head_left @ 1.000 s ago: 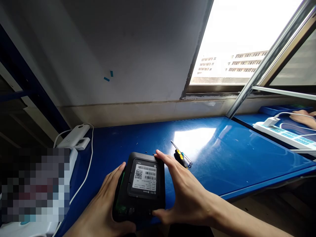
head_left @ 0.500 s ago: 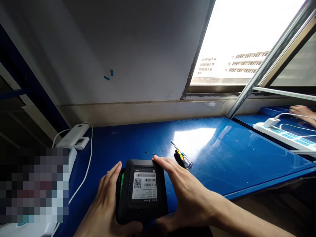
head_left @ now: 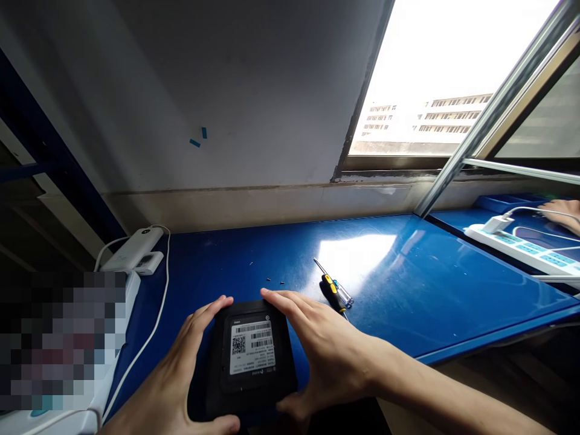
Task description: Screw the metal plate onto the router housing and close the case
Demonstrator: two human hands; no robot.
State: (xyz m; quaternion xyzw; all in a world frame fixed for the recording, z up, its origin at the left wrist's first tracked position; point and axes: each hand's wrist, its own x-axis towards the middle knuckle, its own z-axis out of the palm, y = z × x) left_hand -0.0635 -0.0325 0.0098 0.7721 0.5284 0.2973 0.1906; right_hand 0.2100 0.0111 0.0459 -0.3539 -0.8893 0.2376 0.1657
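A square black electronic device case [head_left: 284,356] lies at the front of the blue table, its underside label [head_left: 252,347] with barcodes and a QR code facing up. My left hand [head_left: 174,368] spans its left side, fingertips on the far corner and thumb at the near edge. Along the right side, my right hand [head_left: 328,350] grips the case the same way. Two small dark screws [head_left: 281,282] rest just beyond it. A black-and-yellow screwdriver [head_left: 333,292] lies to the right, against a second screwdriver with a clear handle [head_left: 345,294].
White power strips and adapters [head_left: 136,248] with a cable line the left edge, partly pixelated. On the right, past a metal post [head_left: 446,172], are another power strip [head_left: 521,244], a blue tray [head_left: 502,202] and another person's hand [head_left: 562,212].
The case has shifted slightly left and toward me in both hands. The green board seen at its left gap is out of sight. The other person's hand moved slightly.
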